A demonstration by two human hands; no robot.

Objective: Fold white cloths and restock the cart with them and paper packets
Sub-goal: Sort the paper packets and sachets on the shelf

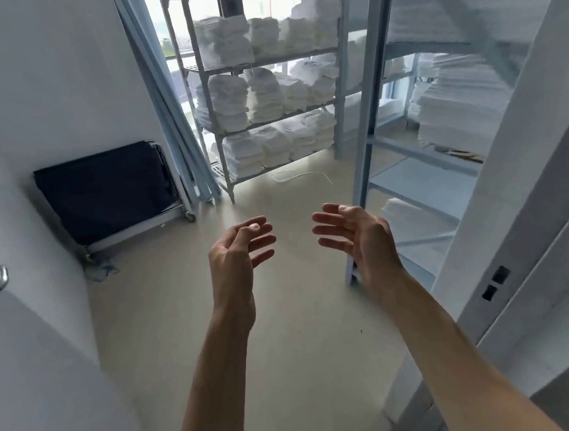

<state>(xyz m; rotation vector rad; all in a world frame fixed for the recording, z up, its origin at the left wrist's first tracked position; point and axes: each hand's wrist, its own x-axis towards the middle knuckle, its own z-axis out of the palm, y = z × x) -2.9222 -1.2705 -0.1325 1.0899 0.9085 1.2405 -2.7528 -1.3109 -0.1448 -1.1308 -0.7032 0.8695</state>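
— What is being faced here, starting with the big things?

— A rack (265, 89) is standing at the far end of the floor (285, 318), and stacks of folded cloths (262, 95) are being carried on three of its shelves. A second rack (444, 167) is standing closer on the right, with more white stacks on it. No cart can be told for certain; a dark folded frame on wheels (109, 192) is leaning at the left wall. No paper packets are being seen.

— And the hands?

— Both are being held out over the floor, well apart from any cloth. The left hand (238, 253) is relaxed, fingers loosely curved, nothing in it. The right hand (357, 240) is spread the same way, also empty.

— What could be going wrong from here?

— A thin white strap (302, 176) is lying loose on the floor before the far rack; a foot could likely be caught in it. The stacks are sitting tightly side by side, so neighbours could be dragged off if one is pulled carelessly. The near rack's post (362, 160) is standing just beside the right hand and could be struck.
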